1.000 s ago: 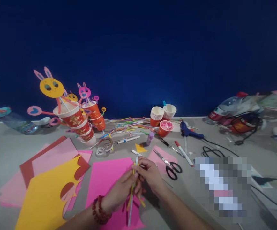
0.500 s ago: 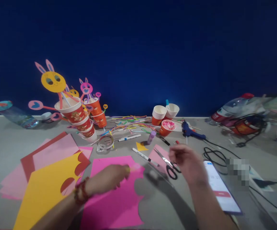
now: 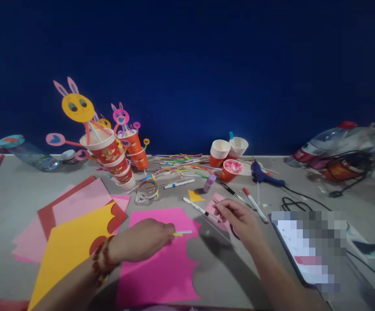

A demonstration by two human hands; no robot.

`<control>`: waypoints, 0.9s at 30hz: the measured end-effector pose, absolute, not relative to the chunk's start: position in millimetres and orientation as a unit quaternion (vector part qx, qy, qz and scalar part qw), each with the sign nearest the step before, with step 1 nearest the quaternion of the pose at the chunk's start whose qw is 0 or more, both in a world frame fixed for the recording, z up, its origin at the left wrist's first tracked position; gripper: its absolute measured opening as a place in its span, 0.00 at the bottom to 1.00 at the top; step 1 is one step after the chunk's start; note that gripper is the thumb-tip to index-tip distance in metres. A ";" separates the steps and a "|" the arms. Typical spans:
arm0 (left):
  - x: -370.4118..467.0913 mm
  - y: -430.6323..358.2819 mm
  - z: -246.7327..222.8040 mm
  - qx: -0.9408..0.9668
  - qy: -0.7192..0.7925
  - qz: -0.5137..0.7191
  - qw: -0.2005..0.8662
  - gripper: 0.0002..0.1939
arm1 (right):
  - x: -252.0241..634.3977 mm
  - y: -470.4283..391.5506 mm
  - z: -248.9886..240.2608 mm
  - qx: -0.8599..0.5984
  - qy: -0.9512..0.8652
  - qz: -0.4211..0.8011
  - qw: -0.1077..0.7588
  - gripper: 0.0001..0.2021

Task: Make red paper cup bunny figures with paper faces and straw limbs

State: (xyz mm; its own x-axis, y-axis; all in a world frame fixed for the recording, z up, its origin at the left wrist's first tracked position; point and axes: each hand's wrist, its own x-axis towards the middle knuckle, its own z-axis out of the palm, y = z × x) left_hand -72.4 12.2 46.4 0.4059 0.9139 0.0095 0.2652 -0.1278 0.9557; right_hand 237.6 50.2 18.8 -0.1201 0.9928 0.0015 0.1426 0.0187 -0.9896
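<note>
Above the bright pink sheet [image 3: 161, 276], my left hand [image 3: 145, 239] is closed on thin sticks [image 3: 182, 233], one yellow and one whitish, whose ends stick out to the right of the fingertips. My right hand [image 3: 236, 218] is over the scissors and the light pink paper [image 3: 211, 207], its thumb and fingers close together; whether it grips anything cannot be made out. Most of the scissors are hidden beneath it. A white marker [image 3: 200, 210] lies to its left, and a red-capped marker [image 3: 255, 205] to its right.
Stacked red cups with paper rabbits [image 3: 106, 151] stand at the back left. Yellow paper [image 3: 67, 250] lies at the left. Farther back are a glue stick [image 3: 209, 183], colourful strips [image 3: 177, 166], a cup of pink pieces [image 3: 231, 170] and a blue glue gun [image 3: 267, 177]. A phone [image 3: 297, 255] lies at the right.
My right hand has moved left and down over the scissors, uncovering the red-capped marker. My left hand stays over the pink sheet with the sticks. The view has shifted slightly.
</note>
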 end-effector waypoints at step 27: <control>-114.0 -12.9 56.0 0.461 0.413 0.582 0.527 0.14 | 43.5 138.3 -7.6 -0.225 -0.786 0.501 0.283 0.17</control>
